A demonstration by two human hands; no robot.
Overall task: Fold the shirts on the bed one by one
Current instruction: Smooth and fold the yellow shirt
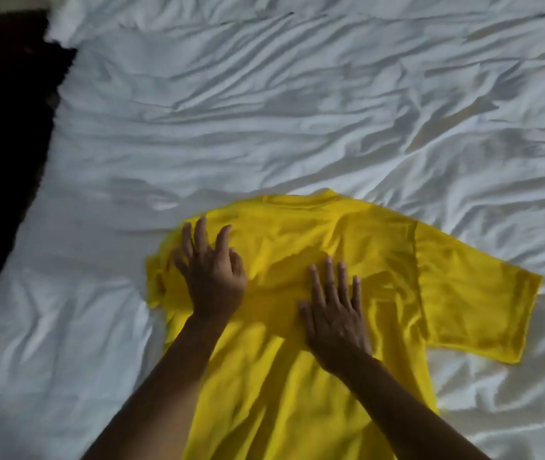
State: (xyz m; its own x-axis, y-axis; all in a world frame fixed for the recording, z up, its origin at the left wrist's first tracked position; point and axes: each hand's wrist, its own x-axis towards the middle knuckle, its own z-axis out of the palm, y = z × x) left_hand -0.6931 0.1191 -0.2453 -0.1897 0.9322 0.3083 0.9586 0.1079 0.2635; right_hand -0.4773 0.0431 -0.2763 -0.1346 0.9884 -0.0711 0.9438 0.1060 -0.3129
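A yellow short-sleeved shirt (380, 260) lies on the bed, collar pointing away from me. Its right sleeve spreads out flat to the right; its left sleeve looks bunched or folded in near the left edge. My left hand (213, 277) rests on the shirt's left shoulder area with fingers spread and slightly bent. Flat on the middle of the shirt's chest lies my right hand (334, 313), fingers straight and pressing the cloth. The shirt's lower part runs out of view at the bottom.
The bed's rumpled white sheet (297, 111) fills most of the view. A dark floor (2, 144) lies beyond the bed's left edge.
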